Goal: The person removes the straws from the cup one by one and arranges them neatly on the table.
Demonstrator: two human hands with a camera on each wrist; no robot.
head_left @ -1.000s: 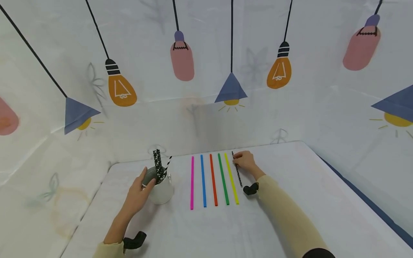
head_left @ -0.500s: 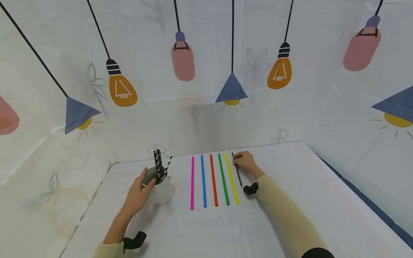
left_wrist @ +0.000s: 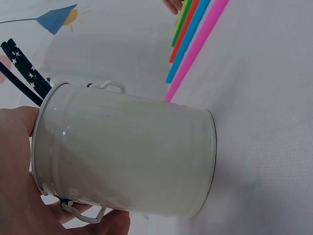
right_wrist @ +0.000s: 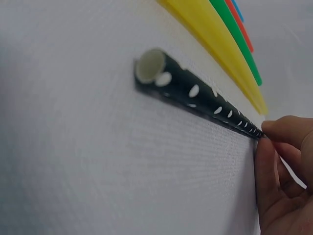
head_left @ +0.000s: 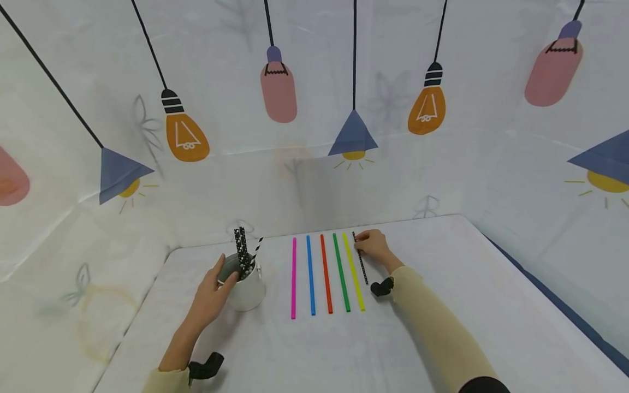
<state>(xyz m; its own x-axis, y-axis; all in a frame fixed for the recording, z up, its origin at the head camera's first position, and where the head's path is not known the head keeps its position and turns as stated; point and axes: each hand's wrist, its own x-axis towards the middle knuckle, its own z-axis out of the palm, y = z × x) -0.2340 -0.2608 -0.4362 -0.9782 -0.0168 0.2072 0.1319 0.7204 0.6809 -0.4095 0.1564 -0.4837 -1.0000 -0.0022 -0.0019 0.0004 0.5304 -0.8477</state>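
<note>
My left hand [head_left: 208,297] holds a white metal pail [head_left: 248,295] by its rim; the pail stands upright on the table. In the left wrist view, small handles show on the pail's sides. Black straws with white stars [left_wrist: 28,68] and a black-and-white striped straw [head_left: 257,248] lean in it. My right hand [head_left: 375,245] pinches the far end of a black straw with white dots [right_wrist: 210,100] between thumb and finger. That straw lies flat, right of a yellow straw [head_left: 354,273].
Left of the yellow straw lie a green straw [head_left: 341,273], a red straw [head_left: 326,273], a blue straw [head_left: 310,275] and a pink straw [head_left: 294,278], side by side, on the white-covered table [head_left: 295,355]. Behind rises a lamp-printed cloth wall [head_left: 236,185].
The dotted straw's near end has shifted very slightly left, toward the yellow straw. Both hands stay in place, the left on the pail and the right on the dotted straw.
</note>
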